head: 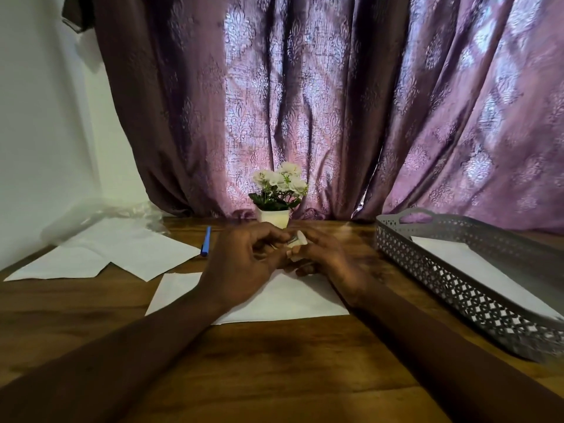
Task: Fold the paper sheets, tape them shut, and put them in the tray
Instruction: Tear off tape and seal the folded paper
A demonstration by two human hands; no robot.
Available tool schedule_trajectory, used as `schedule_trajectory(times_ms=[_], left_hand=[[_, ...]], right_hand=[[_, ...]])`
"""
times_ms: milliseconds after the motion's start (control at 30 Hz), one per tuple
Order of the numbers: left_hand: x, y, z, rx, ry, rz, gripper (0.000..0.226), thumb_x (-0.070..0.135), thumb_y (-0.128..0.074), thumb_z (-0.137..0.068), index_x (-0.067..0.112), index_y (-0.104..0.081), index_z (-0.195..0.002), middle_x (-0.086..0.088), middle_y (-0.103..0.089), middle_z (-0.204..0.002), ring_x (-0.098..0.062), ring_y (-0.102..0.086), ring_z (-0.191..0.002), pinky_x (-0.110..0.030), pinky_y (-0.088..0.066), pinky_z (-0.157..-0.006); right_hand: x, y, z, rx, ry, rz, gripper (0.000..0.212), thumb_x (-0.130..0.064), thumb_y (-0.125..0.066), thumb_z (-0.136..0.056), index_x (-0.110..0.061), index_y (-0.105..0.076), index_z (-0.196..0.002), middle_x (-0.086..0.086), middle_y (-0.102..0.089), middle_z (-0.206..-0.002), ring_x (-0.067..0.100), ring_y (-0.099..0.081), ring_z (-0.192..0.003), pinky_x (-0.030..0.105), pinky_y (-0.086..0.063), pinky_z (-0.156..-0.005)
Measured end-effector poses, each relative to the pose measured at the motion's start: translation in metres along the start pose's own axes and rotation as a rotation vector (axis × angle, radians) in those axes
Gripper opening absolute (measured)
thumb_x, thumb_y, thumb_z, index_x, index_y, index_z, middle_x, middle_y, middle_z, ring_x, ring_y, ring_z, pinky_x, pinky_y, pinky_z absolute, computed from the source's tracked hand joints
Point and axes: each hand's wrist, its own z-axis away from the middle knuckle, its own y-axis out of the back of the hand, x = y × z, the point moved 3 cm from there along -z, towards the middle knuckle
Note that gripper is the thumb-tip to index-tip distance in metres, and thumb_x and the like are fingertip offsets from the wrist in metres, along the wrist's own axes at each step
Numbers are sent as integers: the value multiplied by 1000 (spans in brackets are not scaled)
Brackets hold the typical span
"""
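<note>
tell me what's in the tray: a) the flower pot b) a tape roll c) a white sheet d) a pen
c: a white sheet lies inside the tray, while the pen lies out on the table and the pot stands at the back.
</note>
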Motion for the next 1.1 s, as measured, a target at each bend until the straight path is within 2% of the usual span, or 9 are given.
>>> schedule_trajectory(times_ms=[167, 267, 367, 500, 600, 700, 900, 1033, 1100], left_hand=[[3, 3, 1, 10, -111, -102, 21, 23, -80, -86, 21, -79, -108, 6, -76, -97, -7, -69, -86, -36, -60, -73], [7, 5, 0, 20, -153, -122, 22, 30, -74, -90, 21, -78, -110, 5, -74, -99, -7, -69, -87, -33, -59, -74], [7, 4, 0, -3, -112, -97, 33, 33, -79, -86, 20, -76, -116, 5, -72, -102, -7, -70, -86, -29, -61, -72], [1, 5, -1, 12, -23, -54, 33, 21, -85, -81, 22, -75, -113, 7, -73, -102, -7, -71, -87, -34, -62, -71], [-1, 3, -1, 10, 22, -4, 29, 17, -86, -81, 21, -76, -108, 8, -74, -101, -10, -72, -85, -36, -63, -70], [-3, 1, -1, 0, 94, 68, 26, 13, -86, -80, 19, -75, -103, 7, -75, -96, -12, -74, -82, -39, -64, -70], [-11, 0, -3, -38, 165, 155, 18, 10, -84, -81, 16, -74, -95, 3, -77, -91, -16, -75, -81, -43, -64, -73], [-18, -1, -4, -70, 207, 198, 11, 6, -78, -86, 14, -75, -91, 0, -77, -86, -17, -75, -79, -43, -64, -75], [-21, -2, -3, -95, 243, 235, 8, 8, -76, -87, 16, -75, -89, -5, -77, -85, -19, -74, -80, -47, -63, -77]], right_hand=[[-4, 1, 5, 1, 8, 1, 46, -8, -61, -86, -12, -63, -132, 18, -75, -110, 32, -74, -92, 29, -58, -71], [-7, 1, 9, -14, 41, 30, 43, -14, -62, -84, -15, -65, -127, 20, -75, -111, 40, -73, -101, 43, -57, -81], [-9, -2, 13, -27, 54, 49, 32, -11, -68, -94, -17, -66, -126, 11, -77, -110, 32, -74, -102, 48, -57, -89], [-9, -3, 13, -23, 94, 70, 31, -2, -67, -97, -3, -64, -128, 11, -78, -107, 15, -75, -92, 22, -56, -72], [-5, -2, 11, -22, 111, 98, 26, 2, -67, -96, 1, -66, -122, -1, -78, -99, 5, -73, -87, 15, -53, -69], [-4, 0, 9, -31, 135, 120, 22, 3, -68, -95, -1, -67, -116, -4, -78, -97, 4, -73, -88, 15, -53, -69], [-3, -1, 9, -45, 166, 168, 25, 1, -69, -95, 4, -65, -120, 11, -76, -109, 10, -73, -95, 17, -53, -73], [0, 3, 6, -28, 150, 304, 28, -3, -73, -94, -7, -68, -122, 6, -77, -113, 14, -73, -102, 25, -58, -81], [2, 5, 5, -13, 153, 367, 43, -10, -77, -92, -17, -64, -132, 0, -74, -120, 18, -71, -107, 32, -60, -87]])
